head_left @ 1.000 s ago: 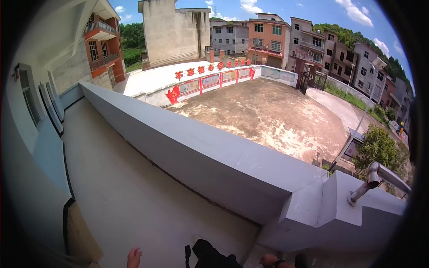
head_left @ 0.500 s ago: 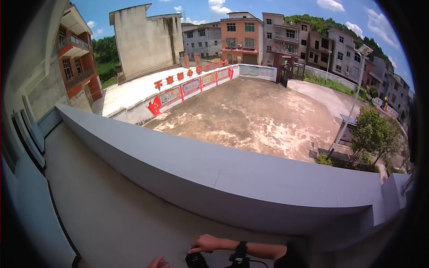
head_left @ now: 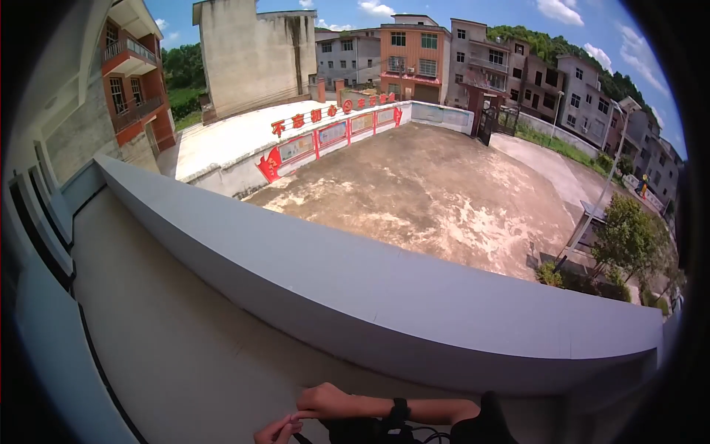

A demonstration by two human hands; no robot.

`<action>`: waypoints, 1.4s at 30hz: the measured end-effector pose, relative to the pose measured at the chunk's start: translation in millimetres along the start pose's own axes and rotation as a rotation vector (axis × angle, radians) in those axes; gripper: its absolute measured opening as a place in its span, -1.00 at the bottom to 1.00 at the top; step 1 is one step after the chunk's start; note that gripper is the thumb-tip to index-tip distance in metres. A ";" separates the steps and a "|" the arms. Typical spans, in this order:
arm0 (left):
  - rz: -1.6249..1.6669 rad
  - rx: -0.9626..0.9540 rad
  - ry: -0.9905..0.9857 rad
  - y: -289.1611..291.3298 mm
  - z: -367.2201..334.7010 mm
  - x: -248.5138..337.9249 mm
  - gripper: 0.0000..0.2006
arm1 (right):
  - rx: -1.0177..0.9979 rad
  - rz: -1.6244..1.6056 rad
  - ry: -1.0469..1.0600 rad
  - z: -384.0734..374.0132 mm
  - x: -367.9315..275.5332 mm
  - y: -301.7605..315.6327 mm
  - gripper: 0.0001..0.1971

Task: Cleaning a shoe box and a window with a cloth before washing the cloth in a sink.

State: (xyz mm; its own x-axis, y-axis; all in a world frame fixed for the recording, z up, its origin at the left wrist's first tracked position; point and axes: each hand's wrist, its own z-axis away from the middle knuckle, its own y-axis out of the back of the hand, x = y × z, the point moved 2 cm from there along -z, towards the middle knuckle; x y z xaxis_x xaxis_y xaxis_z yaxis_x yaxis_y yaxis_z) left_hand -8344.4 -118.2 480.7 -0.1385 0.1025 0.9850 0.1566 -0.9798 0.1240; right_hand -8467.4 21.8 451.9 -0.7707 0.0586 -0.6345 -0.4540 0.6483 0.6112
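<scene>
Low in the picture, my right hand (head_left: 324, 401) is closed, its knuckles up and its fingers curled out of sight. A black band with a dark device (head_left: 400, 410) sits on my right wrist. My left hand (head_left: 276, 430) touches it from the lower left, with the fingertips pressed together just under the right hand. Whatever lies between the fingers is too small or hidden to make out. Below the right forearm are a dark form (head_left: 349, 431) and thin black cables (head_left: 429, 433), partly cut off by the lower edge.
A grey parapet (head_left: 355, 296) runs across in front of me, with the balcony floor (head_left: 185, 325) behind it. Beyond it lie a concrete yard (head_left: 414, 185), a low wall with red panels (head_left: 333, 135), a lamp post (head_left: 603, 189), trees and several buildings.
My left hand has risen into view and met my right hand, which has shifted slightly left. The view has turned a little, so the yard sits further right and lower.
</scene>
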 end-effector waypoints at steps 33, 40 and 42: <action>-0.256 0.703 -0.555 1197.6 -639.2 17.1 -0.86 | 0.100 -0.064 1.084 -1320.9 241.6 -571.0 -0.57; -0.316 0.565 -0.416 1410.4 -750.5 61.6 -0.81 | 0.027 -0.179 1.055 -1540.4 263.4 -664.1 -0.58; -0.333 0.530 -0.287 1478.7 -783.7 65.1 -0.85 | 0.018 -0.224 1.103 -1613.2 276.0 -698.4 -0.59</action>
State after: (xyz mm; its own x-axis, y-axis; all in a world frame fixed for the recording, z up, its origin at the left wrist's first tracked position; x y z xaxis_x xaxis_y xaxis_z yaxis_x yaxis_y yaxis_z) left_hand -8888.2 -1694.8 634.5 -0.0093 0.4967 0.8679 0.6175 -0.6797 0.3957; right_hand -9084.5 -1639.5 613.0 -0.6512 -0.7578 0.0416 -0.6319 0.5717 0.5233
